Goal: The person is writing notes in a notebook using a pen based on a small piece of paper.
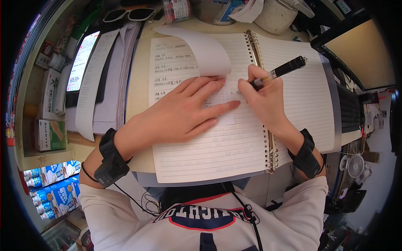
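An open ring-binder notebook (207, 157) with lined pages lies before me, its left page bearing several handwritten lines. My left hand (198, 106) rests palm down on that page, fingers spread, over a curling paper receipt (210, 53). The receipt's upper part arches over the writing, and its printed lower end shows between my fingers. In my right hand (267, 94) is a black pen (289, 66), held in a writing grip near the right side of the left page. The pen's tip points at the paper close to the receipt's edge.
Left of the notebook, a lit phone (83, 61) and a long receipt (94, 91) lie on stacked papers (110, 109). Sunglasses (128, 15), a plastic jar (177, 11) and a whitish pot (276, 15) stand behind. A monitor (351, 53) and keyboard (347, 108) are at right.
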`<state>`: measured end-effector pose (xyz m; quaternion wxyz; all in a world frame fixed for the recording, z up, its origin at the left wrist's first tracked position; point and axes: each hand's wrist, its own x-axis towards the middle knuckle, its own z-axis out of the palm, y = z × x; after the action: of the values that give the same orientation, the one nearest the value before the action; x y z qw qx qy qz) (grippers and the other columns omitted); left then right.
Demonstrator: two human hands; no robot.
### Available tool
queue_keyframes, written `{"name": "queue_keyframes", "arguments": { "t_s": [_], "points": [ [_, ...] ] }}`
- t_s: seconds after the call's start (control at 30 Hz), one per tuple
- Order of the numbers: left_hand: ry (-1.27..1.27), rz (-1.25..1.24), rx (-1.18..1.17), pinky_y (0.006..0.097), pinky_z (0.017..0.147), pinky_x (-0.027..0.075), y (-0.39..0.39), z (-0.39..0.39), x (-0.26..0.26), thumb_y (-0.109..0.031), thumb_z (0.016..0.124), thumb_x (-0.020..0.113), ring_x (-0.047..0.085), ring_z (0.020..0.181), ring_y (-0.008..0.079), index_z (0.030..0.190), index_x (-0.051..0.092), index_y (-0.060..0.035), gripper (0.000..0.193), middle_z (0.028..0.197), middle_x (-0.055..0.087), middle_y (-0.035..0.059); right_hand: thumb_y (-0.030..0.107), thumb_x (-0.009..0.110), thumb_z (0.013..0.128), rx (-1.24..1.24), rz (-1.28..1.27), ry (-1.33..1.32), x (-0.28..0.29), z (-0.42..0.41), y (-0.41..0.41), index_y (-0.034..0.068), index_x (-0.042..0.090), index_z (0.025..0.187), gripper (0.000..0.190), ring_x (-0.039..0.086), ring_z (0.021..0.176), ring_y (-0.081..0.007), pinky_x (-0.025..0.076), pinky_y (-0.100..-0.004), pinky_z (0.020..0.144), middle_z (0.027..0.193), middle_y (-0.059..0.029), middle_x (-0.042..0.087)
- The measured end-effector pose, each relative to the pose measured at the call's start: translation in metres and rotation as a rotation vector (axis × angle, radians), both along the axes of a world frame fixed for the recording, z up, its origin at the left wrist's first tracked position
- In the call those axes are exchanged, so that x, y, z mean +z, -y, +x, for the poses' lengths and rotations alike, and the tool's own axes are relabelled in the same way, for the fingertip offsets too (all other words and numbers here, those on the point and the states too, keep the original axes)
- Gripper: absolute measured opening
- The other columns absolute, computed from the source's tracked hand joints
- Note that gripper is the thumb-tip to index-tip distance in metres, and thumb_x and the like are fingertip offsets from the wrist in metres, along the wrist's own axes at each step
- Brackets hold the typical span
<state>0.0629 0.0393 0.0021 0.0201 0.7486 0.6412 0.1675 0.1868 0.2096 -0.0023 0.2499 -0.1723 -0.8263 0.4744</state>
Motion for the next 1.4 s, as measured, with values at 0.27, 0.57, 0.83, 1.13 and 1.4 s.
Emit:
{"name": "queue_keyframes", "arguments": {
  "t_s": [0.27,0.57,0.83,1.13,1.4],
  "points": [
    [0.008,0.006,-0.002,0.0477,0.107,0.03,-0.0002,-0.0006,-0.0018,-0.022,0.09,0.048,0.035,0.128,0.0364,0.137,0.047,-0.0234,0.046,0.138,0.037,0.0198,0.002,0.057,0.076,-0.007,-0.033,0.001,0.0002,-0.0003,0.0004,0.001,0.037,0.063,0.025,0.028,0.048,-0.0047,0.023,-0.0277,0.043,0.048,-0.0005,0.032],
    [-0.001,-0.001,-0.004,0.0477,0.107,0.03,-0.0003,-0.0003,-0.0004,-0.022,0.09,0.048,0.035,0.128,0.0365,0.137,0.046,-0.0235,0.047,0.138,0.037,0.0197,0.002,0.057,0.076,0.002,-0.018,0.012,0.0016,0.0006,0.0006,0.001,0.037,0.063,0.024,0.029,0.048,-0.0048,0.024,-0.0279,0.043,0.048,-0.0007,0.032],
    [0.016,-0.003,-0.004,0.0473,0.107,0.03,0.0005,-0.0002,-0.0002,-0.022,0.09,0.049,0.035,0.128,0.0367,0.137,0.047,-0.0233,0.047,0.139,0.037,0.02,0.002,0.057,0.076,-0.064,-0.009,-0.034,0.0006,0.0019,-0.0002,0.001,0.036,0.063,0.025,0.029,0.048,-0.0054,0.025,-0.028,0.042,0.048,-0.0013,0.033],
    [0.005,0.009,-0.004,0.0471,0.107,0.031,0.0005,-0.0002,-0.0003,-0.022,0.09,0.049,0.036,0.128,0.0368,0.136,0.047,-0.0226,0.046,0.138,0.037,0.0208,0.001,0.057,0.076,-0.026,0.03,-0.014,-0.0002,0.0004,-0.002,0.001,0.036,0.062,0.025,0.027,0.045,-0.0057,0.023,-0.0283,0.041,0.045,-0.0017,0.032],
    [0.01,0.003,-0.008,0.0476,0.107,0.03,0.0004,-0.0005,-0.0006,-0.021,0.09,0.049,0.035,0.128,0.0372,0.137,0.046,-0.0227,0.047,0.138,0.037,0.0217,0.001,0.058,0.075,-0.016,0.037,-0.038,-0.0001,0.0001,-0.0014,0.0,0.036,0.061,0.026,0.028,0.046,-0.0052,0.023,-0.0281,0.041,0.045,-0.0013,0.032]
  ]
}}
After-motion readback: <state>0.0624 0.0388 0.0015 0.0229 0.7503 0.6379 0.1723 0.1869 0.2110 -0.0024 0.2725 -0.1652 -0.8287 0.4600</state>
